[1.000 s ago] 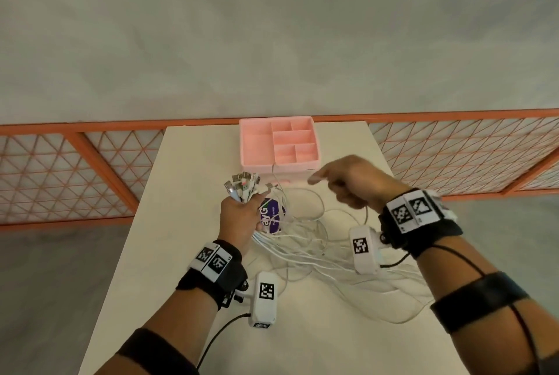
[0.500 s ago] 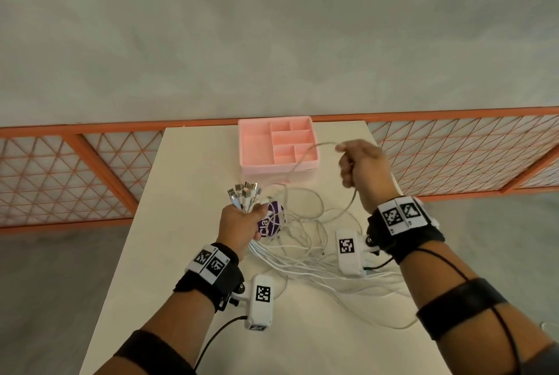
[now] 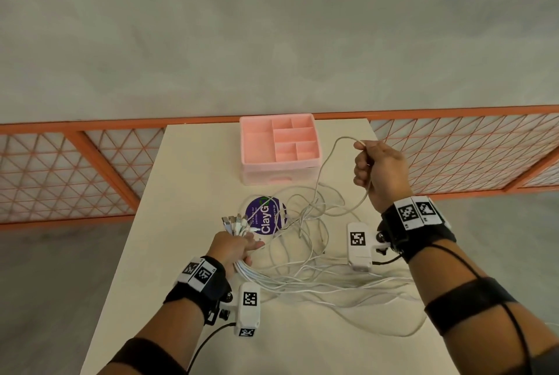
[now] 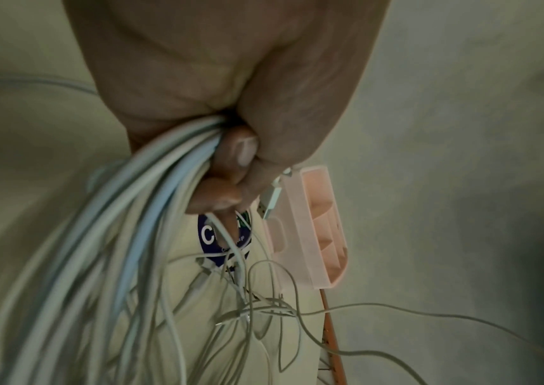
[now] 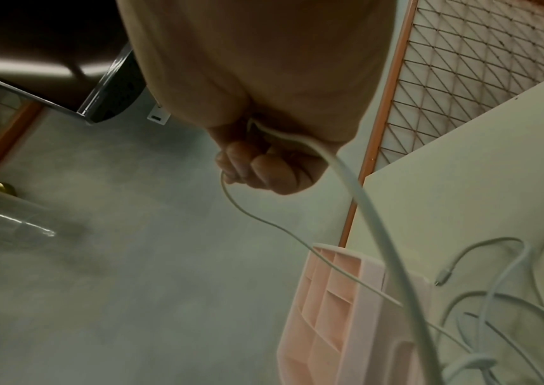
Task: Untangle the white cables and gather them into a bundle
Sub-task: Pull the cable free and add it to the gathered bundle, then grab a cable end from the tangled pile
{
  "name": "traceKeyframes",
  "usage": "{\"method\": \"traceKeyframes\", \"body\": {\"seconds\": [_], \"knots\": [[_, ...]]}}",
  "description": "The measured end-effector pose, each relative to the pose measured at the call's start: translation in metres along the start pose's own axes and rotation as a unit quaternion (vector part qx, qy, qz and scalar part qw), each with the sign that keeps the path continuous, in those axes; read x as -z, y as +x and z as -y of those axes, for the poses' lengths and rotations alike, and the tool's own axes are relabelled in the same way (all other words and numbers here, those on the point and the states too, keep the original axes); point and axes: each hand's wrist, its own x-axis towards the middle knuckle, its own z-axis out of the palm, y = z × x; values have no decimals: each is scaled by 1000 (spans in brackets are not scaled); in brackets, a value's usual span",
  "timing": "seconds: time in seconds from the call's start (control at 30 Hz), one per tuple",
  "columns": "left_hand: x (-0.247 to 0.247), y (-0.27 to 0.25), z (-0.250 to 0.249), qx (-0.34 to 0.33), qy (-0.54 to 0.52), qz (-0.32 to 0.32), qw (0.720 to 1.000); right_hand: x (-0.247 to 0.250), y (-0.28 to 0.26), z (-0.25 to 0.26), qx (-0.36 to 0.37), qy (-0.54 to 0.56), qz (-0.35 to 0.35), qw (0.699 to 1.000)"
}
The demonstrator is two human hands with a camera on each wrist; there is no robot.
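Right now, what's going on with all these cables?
A person is sorting white cables on a table. The left hand grips a bunch of cables with the plug ends sticking out. The right hand holds one cable lifted beside the pink organizer. The other cables lie tangled on the table.

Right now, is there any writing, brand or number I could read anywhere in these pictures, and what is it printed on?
"ClayG": white letters on the round purple sticker on the table, partly crossed by the white cables.
Small lines of print beside it on the same sticker: too small to read.
"C": the only letter of that sticker showing in the left wrist view.
Black-and-white square code tags on the wrist cameras and wristbands: patterns, not words.
Pink organizer tray: no writing visible.
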Motion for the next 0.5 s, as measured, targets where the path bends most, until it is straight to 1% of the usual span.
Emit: {"method": "traceKeyframes", "body": {"seconds": [0.1, 0.2, 0.27, 0.33, 0.4, 0.5], "knots": [[1, -5, 0, -18, -6, 28, 999, 1, 0, -4, -17, -40, 21, 999], [-1, -11, -8, -33, -54, 40, 997, -2, -7, -15, -47, -131, 76, 987], [-4, -16, -16, -45, -89, 47, 994, -8, -15, -25, -66, -194, 119, 971], [-9, -24, -25, -66, -127, 69, 987, -13, -23, -37, -81, -244, 162, 953], [-16, -30, -32, -103, -151, 91, 979, -18, -30, -47, -90, -290, 202, 931], [-25, -34, -41, -182, -161, 111, 964, -26, -40, -52, -105, -341, 261, 897]]}}
